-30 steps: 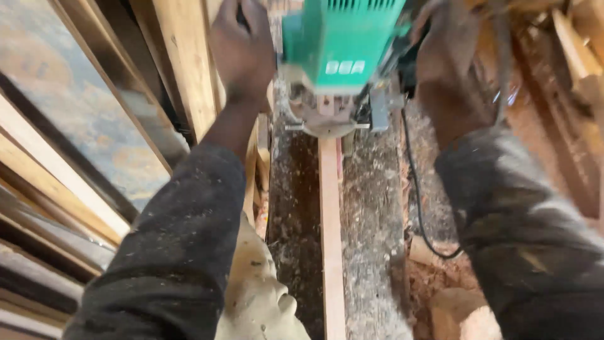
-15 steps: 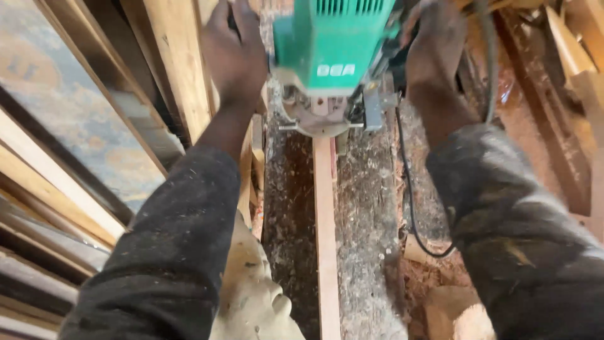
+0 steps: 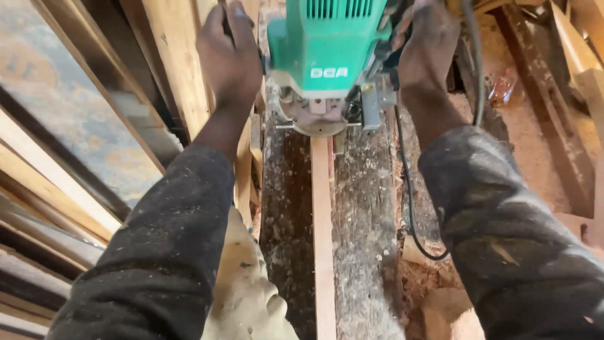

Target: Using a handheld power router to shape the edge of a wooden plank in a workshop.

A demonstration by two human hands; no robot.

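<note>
At 10 o'clock our left hand (image 3: 229,53) grips one side handle of the green router (image 3: 327,47), fingers clenched around it. The router sits at 12 o'clock on a narrow wooden strip (image 3: 323,245), whose long axis runs from 12 to 6. At 1 o'clock our right hand (image 3: 428,44) grasps the other handle. We judge that equal pressure keeps the base flat and the cut straight.

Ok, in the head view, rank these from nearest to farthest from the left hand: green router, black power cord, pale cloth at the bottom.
1. Green router: right beside the left hand, which grips its side.
2. Black power cord: beyond the router, on the right.
3. Pale cloth: bottom edge, below the left sleeve.
</note>
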